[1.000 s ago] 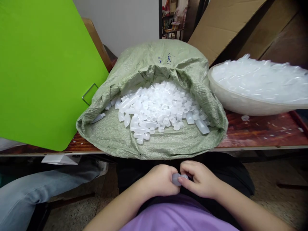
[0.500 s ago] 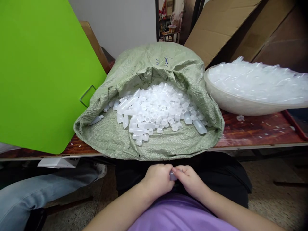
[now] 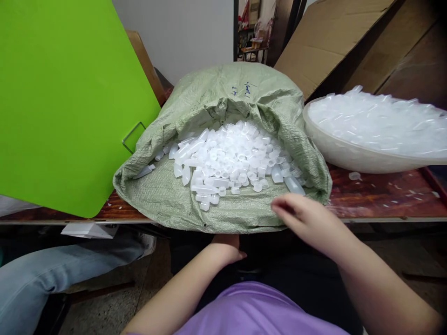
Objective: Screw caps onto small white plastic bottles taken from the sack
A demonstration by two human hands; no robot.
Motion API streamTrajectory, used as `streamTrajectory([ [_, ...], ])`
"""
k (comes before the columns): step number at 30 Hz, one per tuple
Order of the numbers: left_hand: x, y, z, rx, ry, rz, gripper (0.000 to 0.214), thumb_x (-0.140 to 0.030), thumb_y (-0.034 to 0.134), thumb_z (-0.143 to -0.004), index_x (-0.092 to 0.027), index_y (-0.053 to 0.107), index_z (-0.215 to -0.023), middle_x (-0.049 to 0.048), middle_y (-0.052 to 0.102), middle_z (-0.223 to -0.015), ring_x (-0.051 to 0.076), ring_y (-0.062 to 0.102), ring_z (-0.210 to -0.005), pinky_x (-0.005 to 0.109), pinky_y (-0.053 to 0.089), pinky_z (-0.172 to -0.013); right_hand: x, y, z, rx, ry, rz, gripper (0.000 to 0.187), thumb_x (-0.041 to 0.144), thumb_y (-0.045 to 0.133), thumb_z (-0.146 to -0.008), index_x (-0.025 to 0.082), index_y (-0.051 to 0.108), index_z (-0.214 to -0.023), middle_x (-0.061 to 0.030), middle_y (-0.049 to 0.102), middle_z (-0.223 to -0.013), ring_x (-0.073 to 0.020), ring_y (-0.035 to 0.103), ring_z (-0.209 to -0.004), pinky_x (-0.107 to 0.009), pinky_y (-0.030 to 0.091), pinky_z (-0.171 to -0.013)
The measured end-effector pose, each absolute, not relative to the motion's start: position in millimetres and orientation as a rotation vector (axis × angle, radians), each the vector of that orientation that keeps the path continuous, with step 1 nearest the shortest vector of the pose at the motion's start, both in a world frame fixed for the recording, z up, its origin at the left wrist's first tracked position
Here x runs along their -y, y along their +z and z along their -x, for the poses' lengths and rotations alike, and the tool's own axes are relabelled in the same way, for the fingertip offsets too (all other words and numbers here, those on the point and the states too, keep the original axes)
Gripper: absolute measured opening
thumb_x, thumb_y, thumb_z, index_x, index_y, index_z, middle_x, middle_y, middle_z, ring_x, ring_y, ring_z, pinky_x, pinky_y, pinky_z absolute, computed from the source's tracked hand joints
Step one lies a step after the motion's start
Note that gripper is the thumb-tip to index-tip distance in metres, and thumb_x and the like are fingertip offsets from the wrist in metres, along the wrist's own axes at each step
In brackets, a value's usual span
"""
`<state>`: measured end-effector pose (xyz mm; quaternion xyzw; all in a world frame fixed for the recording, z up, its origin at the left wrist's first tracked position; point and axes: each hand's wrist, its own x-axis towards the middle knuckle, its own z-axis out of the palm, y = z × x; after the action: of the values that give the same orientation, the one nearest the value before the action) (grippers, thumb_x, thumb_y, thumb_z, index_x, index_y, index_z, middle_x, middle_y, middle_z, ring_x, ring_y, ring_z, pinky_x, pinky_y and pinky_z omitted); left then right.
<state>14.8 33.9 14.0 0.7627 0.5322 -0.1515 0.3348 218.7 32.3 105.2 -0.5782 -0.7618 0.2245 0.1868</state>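
Note:
A pale green woven sack [image 3: 240,218] lies with its mouth facing me, holding a heap of small translucent white plastic pieces [image 3: 240,160], some like short rings, others longer and tapered. My right hand [image 3: 307,218] is over the sack's front right lip, its fingers loosely bent with a gap between thumb and forefinger. Nothing shows in it. Just beyond its fingertips lies a longer translucent piece [image 3: 294,184]. My left hand [image 3: 226,248] is low in front of the sack, above my lap. Its fingers are hidden beneath the sack's edge, so whatever they hold is out of sight.
At right, a large whitish bowl [image 3: 370,156] is heaped with similar pieces. A bright green board [image 3: 70,107] with a metal handle leans at left. Cardboard [image 3: 331,42] stands behind. The reddish table [image 3: 377,197] carries loose scraps. Another person's jeans-clad leg [image 3: 70,270] is at lower left.
My hands have come apart; they were together at a small greyish piece. The right hand has moved up and right to the sack's mouth, the left slightly forward under its edge.

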Motion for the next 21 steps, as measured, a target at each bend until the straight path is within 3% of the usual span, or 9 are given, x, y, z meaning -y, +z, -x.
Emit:
streamTrajectory([
  [2, -30.5, 23.7, -9.5, -1.344, -0.344, -2.035, 0.084, -0.041, 0.067, -0.066, -0.019, 0.032, -0.139, 0.0112, 0.038, -0.143, 0.033, 0.033, -0.131, 0.040, 0.027, -0.108, -58.0, 101.8, -214.6, 2.069, 0.333, 1.821, 0.021, 0.029, 0.045, -0.087, 0.018, 0.060, -0.097, -0.0073, 0.065, -0.094, -0.0208, 0.062, -0.083, -0.030, 0.045, -0.070],
  [5, -23.9, 57.9, 9.8, -1.117, -0.308, -2.072, 0.077, -0.045, 0.066, -0.069, -0.021, 0.037, -0.136, 0.0106, 0.046, -0.137, 0.031, 0.044, -0.123, 0.039, 0.037, -0.101, -87.3, 88.5, -207.0, 2.131, 0.182, 1.940, 0.028, 0.033, 0.043, -0.088, 0.015, 0.057, -0.104, -0.0111, 0.064, -0.098, -0.0247, 0.062, -0.087, -0.033, 0.045, -0.070],
  [9, -29.9, 123.0, 47.5, -0.709, -0.258, -1.877, 0.045, -0.044, 0.049, -0.083, -0.019, 0.056, -0.120, 0.0064, 0.067, -0.109, 0.019, 0.063, -0.096, 0.026, 0.048, -0.083, -98.8, 72.4, -203.7, 2.204, 0.173, 1.919, 0.026, 0.033, 0.042, -0.087, 0.015, 0.058, -0.097, -0.0109, 0.065, -0.093, -0.0254, 0.063, -0.085, -0.034, 0.045, -0.069],
  [11, -50.3, 147.3, 67.3, -0.910, -0.073, -1.887, 0.034, -0.038, 0.043, -0.088, -0.018, 0.061, -0.108, 0.0035, 0.069, -0.100, 0.015, 0.063, -0.092, 0.023, 0.048, -0.082, -97.3, 66.2, -207.0, 2.194, 0.186, 1.857, 0.025, 0.033, 0.046, -0.084, 0.015, 0.058, -0.097, -0.0100, 0.064, -0.090, -0.0245, 0.063, -0.082, -0.034, 0.046, -0.069],
  [13, -84.4, 158.3, 86.6, -1.445, 0.077, -1.964, 0.030, -0.036, 0.043, -0.086, -0.019, 0.062, -0.102, 0.0027, 0.068, -0.103, 0.017, 0.062, -0.095, 0.025, 0.047, -0.082, -92.6, 61.2, -211.4, 2.147, 0.184, 1.773, 0.028, 0.033, 0.048, -0.083, 0.014, 0.058, -0.100, -0.0097, 0.063, -0.090, -0.0232, 0.062, -0.080, -0.034, 0.047, -0.070],
  [16, -148.5, 154.0, 109.4, -2.059, 0.103, -1.915, 0.037, -0.034, 0.040, -0.086, -0.016, 0.055, -0.115, 0.0088, 0.061, -0.118, 0.022, 0.056, -0.108, 0.029, 0.042, -0.092, -79.3, 55.2, -215.2, 1.997, 0.179, 1.669, 0.036, 0.036, 0.047, -0.083, 0.013, 0.056, -0.110, -0.0097, 0.060, -0.092, -0.0204, 0.061, -0.074, -0.035, 0.049, -0.070],
  [18, -187.2, 146.7, 116.8, -2.124, 0.072, -1.868, 0.055, -0.042, 0.043, -0.084, -0.009, 0.043, -0.128, 0.0178, 0.052, -0.128, 0.028, 0.051, -0.115, 0.035, 0.039, -0.096, -68.0, 51.1, -214.6, 1.925, 0.231, 1.600, 0.037, 0.038, 0.046, -0.084, 0.016, 0.055, -0.113, -0.0093, 0.059, -0.095, -0.0184, 0.061, -0.071, -0.032, 0.050, -0.066],
  [21, -226.4, 141.3, 118.0, -2.056, 0.024, -1.869, 0.088, -0.054, 0.058, -0.070, -0.013, 0.024, -0.141, 0.0199, 0.028, -0.146, 0.033, 0.035, -0.129, 0.039, 0.032, -0.101, -54.5, 44.0, -212.0, 1.899, 0.303, 1.479, 0.030, 0.039, 0.046, -0.085, 0.020, 0.056, -0.106, -0.0082, 0.057, -0.098, -0.0176, 0.060, -0.076, -0.028, 0.051, -0.061],
])
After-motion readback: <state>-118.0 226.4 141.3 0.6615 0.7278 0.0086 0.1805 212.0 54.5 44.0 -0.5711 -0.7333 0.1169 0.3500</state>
